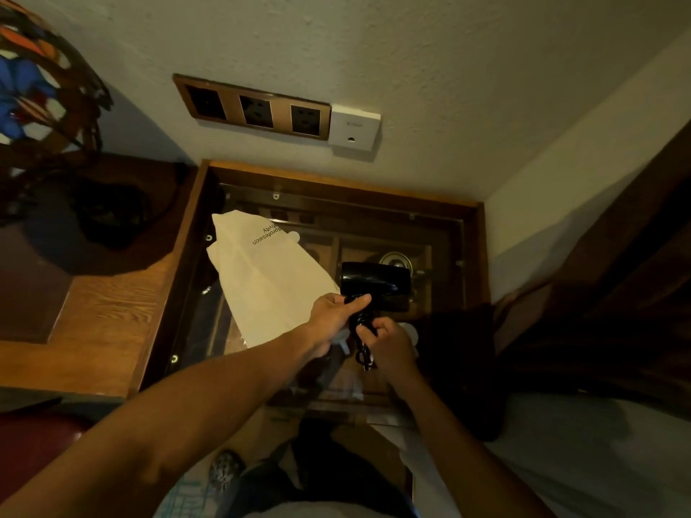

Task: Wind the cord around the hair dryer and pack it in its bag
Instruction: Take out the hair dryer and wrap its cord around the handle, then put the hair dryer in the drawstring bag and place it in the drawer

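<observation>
A black hair dryer (377,284) is held above a glass-topped wooden case, barrel lying sideways. My left hand (334,314) grips its handle, thumb across the front. The black cord (363,349) is coiled around the handle and a short length hangs down below it. My right hand (389,343) pinches that cord just beneath the handle. A cream fabric bag (267,278) with dark printed lettering lies flat on the glass to the left of the dryer, partly under my left forearm.
The glass-topped case (475,256) has a wooden rim and sits against the wall. A wall socket panel (252,108) is above it. A wooden table (108,304) with a stained-glass lamp (35,87) stands left. Dark fabric (598,323) and a bed edge lie right.
</observation>
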